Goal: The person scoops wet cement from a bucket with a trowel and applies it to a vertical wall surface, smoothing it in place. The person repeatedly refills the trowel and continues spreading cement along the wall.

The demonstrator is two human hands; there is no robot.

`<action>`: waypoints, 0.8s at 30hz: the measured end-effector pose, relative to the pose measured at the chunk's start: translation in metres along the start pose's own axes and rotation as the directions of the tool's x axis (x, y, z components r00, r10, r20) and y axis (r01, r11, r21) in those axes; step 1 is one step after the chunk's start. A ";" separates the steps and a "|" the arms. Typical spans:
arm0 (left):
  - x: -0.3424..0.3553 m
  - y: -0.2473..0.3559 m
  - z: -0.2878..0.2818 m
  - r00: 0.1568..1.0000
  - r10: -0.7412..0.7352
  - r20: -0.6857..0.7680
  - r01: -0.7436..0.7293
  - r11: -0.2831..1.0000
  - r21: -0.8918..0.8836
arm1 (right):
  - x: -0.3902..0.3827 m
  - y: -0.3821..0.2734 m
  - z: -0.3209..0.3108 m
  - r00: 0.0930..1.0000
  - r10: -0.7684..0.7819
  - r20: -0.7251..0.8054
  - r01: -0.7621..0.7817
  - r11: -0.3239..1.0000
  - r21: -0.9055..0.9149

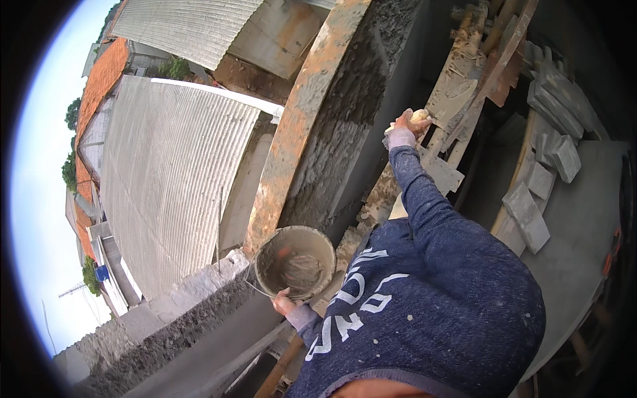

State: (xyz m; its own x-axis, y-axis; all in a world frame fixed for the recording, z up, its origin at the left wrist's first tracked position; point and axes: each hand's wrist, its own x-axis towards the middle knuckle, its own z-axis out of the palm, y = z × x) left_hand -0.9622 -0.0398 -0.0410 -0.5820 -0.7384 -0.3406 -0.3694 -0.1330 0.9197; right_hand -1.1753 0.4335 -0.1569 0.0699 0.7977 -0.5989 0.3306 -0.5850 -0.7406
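Observation:
My left hand (285, 304) is closed at the near rim of a grey, mortar-smeared bucket (330, 255), where its thin wire handle meets the side. Some wet grey mortar (298, 273) lies in the bucket, with a reddish patch near its far wall. Reached out ahead and to the right, my right hand (403, 126) has its fingers curled round something pale and yellowish (420, 117), whose kind I cannot make out. Just beyond that hand is a mortar-covered plank (454, 89) with a flat grey patch on it.
A rusty, mortar-spattered straight edge (292, 142) runs along the wet-plastered wall top (342, 113). Rough masonry (166, 315) stands at lower left. Corrugated roofs (176, 172) lie beyond and below the wall. Several grey blocks (527, 215) rest on boards at right.

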 end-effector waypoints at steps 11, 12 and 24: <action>-0.035 0.003 0.024 0.995 0.039 -0.088 -0.044 0.998 -0.051 | -0.061 0.026 0.090 0.899 -0.032 0.437 0.126 0.974 -0.187; -0.043 0.006 0.033 0.996 0.003 -0.088 -0.009 0.997 -0.071 | -0.039 0.033 0.097 0.897 0.006 0.443 0.098 0.973 -0.211; -0.044 -0.051 -0.038 0.977 0.024 -0.212 0.025 0.974 0.226 | -0.015 0.071 0.163 0.561 0.246 0.791 -0.569 0.809 0.152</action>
State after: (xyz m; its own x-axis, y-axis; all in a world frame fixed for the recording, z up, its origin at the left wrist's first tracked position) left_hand -0.8902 -0.0253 -0.0653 -0.4237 -0.8649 -0.2691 -0.5383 0.0015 0.8427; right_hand -1.3060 0.3562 -0.2506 -0.6237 0.1880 -0.7587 0.0846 -0.9487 -0.3045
